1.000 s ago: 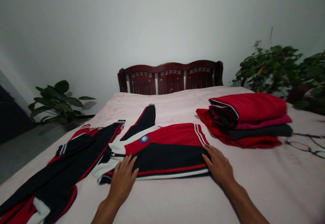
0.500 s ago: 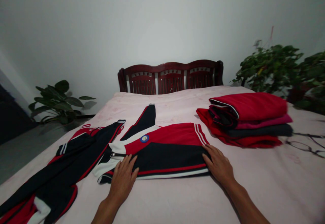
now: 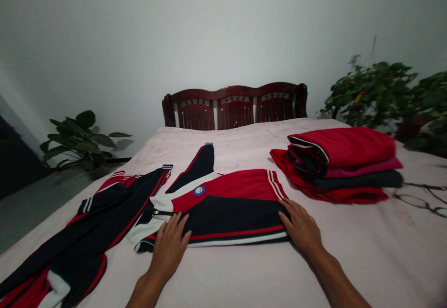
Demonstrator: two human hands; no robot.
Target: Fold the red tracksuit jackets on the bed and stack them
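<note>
A navy, red and white zip jacket (image 3: 230,210) lies on the pink bedsheet (image 3: 244,275) in front of me, its collar end at the left and its striped hem at the right. One sleeve points away toward the headboard; the near side is folded over. My left hand (image 3: 171,242) rests flat on the jacket by the zipper, fingers stretched out. On the hem at the right end lies my right hand (image 3: 301,226), also with fingers extended. Neither hand grips the cloth. A round blue badge shows on the red chest panel.
More navy and red garments (image 3: 104,215) lie loosely on the left. A stack of folded clothes (image 3: 349,159) stands at the right, with eyeglasses (image 3: 419,201) beside it. Behind are a dark wooden headboard (image 3: 235,105) and leafy plants (image 3: 377,93) at the right; another plant (image 3: 80,140) stands left.
</note>
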